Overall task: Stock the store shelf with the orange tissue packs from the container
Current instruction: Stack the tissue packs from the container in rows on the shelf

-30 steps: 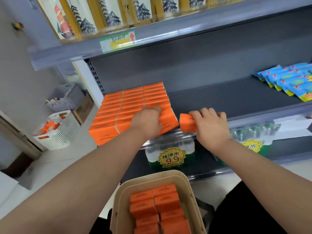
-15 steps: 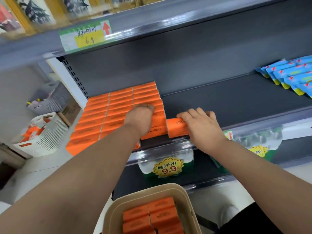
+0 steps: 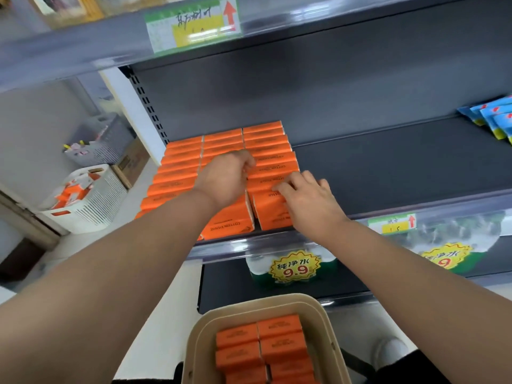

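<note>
Orange tissue packs (image 3: 221,141) on shelf (image 3: 388,167), squaring front pack (image 3: 273,214): right hand (image 3: 307,198) flat on it, left hand (image 3: 225,177) curled, grip unclear. Next: back to container (image 3: 317,304).

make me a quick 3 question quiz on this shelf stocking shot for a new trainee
1. True or false: the beige container in front of the person is empty.
2. The right hand touches orange tissue packs in which row on the shelf? A) left B) middle C) right
3. Fill in: the yellow price tag on the bottled water pack under that shelf reads ___.
Key: 1 false; 2 C; 3 9.9
</note>
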`<act>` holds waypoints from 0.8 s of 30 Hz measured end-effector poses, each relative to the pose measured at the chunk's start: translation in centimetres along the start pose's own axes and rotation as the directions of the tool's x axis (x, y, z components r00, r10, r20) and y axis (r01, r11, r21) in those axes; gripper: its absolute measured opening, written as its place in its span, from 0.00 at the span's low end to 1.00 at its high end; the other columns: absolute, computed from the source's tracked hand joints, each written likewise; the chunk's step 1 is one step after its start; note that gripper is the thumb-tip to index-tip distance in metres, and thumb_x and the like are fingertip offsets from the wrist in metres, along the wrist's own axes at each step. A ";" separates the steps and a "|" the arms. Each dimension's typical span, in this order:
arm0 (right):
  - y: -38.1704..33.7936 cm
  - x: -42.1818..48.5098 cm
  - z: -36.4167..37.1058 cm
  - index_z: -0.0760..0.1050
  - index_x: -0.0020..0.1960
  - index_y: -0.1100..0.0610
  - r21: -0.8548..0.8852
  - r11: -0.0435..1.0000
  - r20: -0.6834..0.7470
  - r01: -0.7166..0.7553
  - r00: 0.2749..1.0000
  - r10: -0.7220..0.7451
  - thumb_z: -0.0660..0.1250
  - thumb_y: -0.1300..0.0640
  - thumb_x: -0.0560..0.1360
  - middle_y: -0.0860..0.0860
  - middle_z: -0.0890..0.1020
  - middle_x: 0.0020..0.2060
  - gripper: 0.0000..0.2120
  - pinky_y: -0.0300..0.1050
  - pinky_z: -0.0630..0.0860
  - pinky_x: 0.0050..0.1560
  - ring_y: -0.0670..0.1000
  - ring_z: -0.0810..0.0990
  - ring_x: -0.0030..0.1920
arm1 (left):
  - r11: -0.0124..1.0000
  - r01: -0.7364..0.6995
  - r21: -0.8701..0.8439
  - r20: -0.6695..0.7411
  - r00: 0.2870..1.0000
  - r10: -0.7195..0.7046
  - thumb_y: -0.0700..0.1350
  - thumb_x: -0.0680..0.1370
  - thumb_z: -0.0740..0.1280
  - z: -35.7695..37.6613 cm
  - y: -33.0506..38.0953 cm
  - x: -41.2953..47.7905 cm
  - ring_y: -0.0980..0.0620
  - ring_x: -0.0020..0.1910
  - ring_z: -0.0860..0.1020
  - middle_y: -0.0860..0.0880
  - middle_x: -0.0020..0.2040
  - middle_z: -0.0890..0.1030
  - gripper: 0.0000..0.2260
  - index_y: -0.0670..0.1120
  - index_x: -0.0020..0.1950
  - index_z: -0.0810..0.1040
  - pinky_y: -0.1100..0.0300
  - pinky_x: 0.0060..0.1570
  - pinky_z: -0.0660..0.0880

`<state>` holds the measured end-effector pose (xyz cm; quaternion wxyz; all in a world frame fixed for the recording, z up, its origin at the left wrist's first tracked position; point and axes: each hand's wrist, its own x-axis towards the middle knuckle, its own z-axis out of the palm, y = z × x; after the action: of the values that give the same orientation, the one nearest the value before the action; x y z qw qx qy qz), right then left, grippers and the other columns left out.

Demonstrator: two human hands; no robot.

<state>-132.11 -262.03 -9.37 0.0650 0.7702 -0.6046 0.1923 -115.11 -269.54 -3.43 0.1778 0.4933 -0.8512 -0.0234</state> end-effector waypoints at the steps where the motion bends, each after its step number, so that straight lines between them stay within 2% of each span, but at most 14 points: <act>1: -0.2 0.1 0.2 0.66 0.70 0.52 -0.001 1.000 -0.002 -0.005 1.000 0.005 0.64 0.63 0.75 0.52 0.69 0.63 0.25 0.50 0.63 0.57 0.54 0.65 0.63 | 1.000 -0.008 0.007 -0.010 1.000 0.008 0.35 0.75 0.61 -0.3 -0.3 -0.2 0.44 0.55 0.78 0.45 0.55 0.81 0.13 0.45 0.57 0.77 0.53 0.54 0.75; 4: -0.5 -0.2 0.8 0.62 0.73 0.50 0.018 0.999 0.014 -0.041 0.999 0.040 0.65 0.62 0.75 0.55 0.63 0.69 0.28 0.53 0.61 0.65 0.56 0.61 0.68 | 1.000 -0.015 0.017 -0.035 0.999 0.016 0.35 0.75 0.62 -0.8 -1.1 -0.9 0.44 0.56 0.78 0.45 0.58 0.80 0.14 0.45 0.59 0.77 0.54 0.55 0.74; 8: -0.3 -0.6 1.8 0.47 0.77 0.47 -0.047 0.997 0.070 -0.057 0.996 0.060 0.65 0.68 0.74 0.54 0.49 0.76 0.41 0.52 0.51 0.74 0.56 0.46 0.76 | 1.000 -0.011 0.002 -0.081 0.997 0.011 0.35 0.75 0.61 -1.2 -1.5 -1.4 0.45 0.57 0.77 0.46 0.59 0.79 0.15 0.45 0.59 0.77 0.56 0.55 0.73; 13: -1.1 0.1 2.5 0.41 0.78 0.47 -0.067 0.994 0.061 -0.088 0.994 0.092 0.64 0.68 0.75 0.52 0.44 0.77 0.43 0.50 0.43 0.74 0.55 0.40 0.76 | 1.000 -0.021 0.009 -0.079 0.997 0.021 0.34 0.75 0.61 -1.1 -1.5 -1.5 0.44 0.55 0.78 0.46 0.59 0.79 0.15 0.46 0.59 0.77 0.54 0.54 0.75; 20: -1.7 0.3 2.0 0.34 0.77 0.49 -0.131 0.987 0.137 -0.096 0.984 0.114 0.61 0.67 0.77 0.53 0.41 0.77 0.43 0.55 0.44 0.75 0.58 0.38 0.76 | 0.999 -0.003 0.033 -0.051 0.999 0.005 0.34 0.77 0.60 -1.0 -1.2 -2.4 0.46 0.53 0.78 0.47 0.59 0.79 0.14 0.46 0.59 0.76 0.54 0.49 0.76; 24: -1.6 -0.1 1.7 0.29 0.75 0.48 -0.211 0.975 0.105 -0.062 0.991 0.086 0.61 0.61 0.78 0.54 0.41 0.77 0.44 0.60 0.40 0.73 0.58 0.37 0.76 | 1.000 -0.015 0.014 -0.063 0.998 0.016 0.34 0.77 0.60 -1.8 -0.7 -3.7 0.46 0.54 0.78 0.47 0.59 0.79 0.14 0.46 0.60 0.76 0.53 0.50 0.76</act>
<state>-130.20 -262.10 -10.76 0.1034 0.7458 -0.6524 0.0864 -112.23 -266.52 -2.95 0.2015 0.4883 -0.8491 -0.0007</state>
